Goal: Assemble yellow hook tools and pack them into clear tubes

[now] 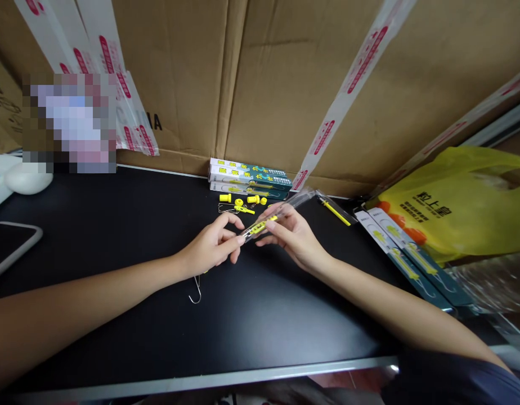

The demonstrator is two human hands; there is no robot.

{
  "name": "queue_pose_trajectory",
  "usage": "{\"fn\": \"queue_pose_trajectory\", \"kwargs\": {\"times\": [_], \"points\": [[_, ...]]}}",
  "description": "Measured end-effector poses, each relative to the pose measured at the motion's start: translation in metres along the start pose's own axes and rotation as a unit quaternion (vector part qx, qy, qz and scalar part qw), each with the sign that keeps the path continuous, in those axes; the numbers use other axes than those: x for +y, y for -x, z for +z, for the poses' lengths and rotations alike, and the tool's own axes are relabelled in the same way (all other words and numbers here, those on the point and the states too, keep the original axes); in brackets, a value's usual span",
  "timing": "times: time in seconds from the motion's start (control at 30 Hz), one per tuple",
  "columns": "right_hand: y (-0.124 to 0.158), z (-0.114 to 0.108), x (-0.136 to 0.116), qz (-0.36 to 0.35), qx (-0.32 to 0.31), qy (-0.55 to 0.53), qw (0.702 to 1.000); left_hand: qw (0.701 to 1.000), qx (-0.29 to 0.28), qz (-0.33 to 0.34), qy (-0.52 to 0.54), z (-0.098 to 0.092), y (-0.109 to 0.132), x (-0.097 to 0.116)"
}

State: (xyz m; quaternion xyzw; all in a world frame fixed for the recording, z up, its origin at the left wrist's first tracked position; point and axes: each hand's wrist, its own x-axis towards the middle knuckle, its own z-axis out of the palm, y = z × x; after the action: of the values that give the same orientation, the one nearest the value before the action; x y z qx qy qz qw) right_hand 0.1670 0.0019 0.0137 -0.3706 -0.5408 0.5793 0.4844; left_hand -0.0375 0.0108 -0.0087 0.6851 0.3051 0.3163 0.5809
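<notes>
Both my hands meet over the middle of the black table, on a clear plastic casing with a yellow piece inside it. My left hand pinches the casing's near end between thumb and fingers. Farther up, the fingers of my right hand wrap around its middle. Below my left hand shows a metal hook; its upper part is hidden, and I cannot tell whether it hangs or lies. Just beyond my hands lie several small yellow parts and a yellow rod with a hook.
Stacked printed boxes stand against the cardboard at the back. To the right are a clear casing with a yellow rod, more boxes and a yellow plastic bag. A phone lies at the left.
</notes>
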Motion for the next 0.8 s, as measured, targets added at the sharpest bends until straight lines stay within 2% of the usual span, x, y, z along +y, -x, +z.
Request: {"fn": "queue_pose_trajectory", "kwargs": {"times": [0.13,0.4,0.57,0.67,0.8], "points": [[0.0016,0.0016,0.0012,0.016,-0.022,-0.001,1.000,1.000,0.008,0.010,0.016,-0.0014,0.0013,0.0005],[-0.0006,-0.0021,0.0013,-0.010,0.005,0.027,1.000,0.997,0.038,0.001,0.060,-0.0020,-0.0016,-0.0029],[-0.0023,-0.0036,0.0023,-0.024,0.011,0.035,0.999,0.996,0.043,0.033,0.070,-0.0009,-0.0034,-0.0040],[-0.0004,-0.0029,0.0046,-0.033,-0.025,0.066,0.997,0.997,0.031,0.044,0.059,-0.0005,-0.0042,-0.0051],[0.0055,-0.0014,0.0066,-0.050,-0.104,0.132,0.985,0.997,0.006,0.065,0.051,0.0004,-0.0050,-0.0063]]}}
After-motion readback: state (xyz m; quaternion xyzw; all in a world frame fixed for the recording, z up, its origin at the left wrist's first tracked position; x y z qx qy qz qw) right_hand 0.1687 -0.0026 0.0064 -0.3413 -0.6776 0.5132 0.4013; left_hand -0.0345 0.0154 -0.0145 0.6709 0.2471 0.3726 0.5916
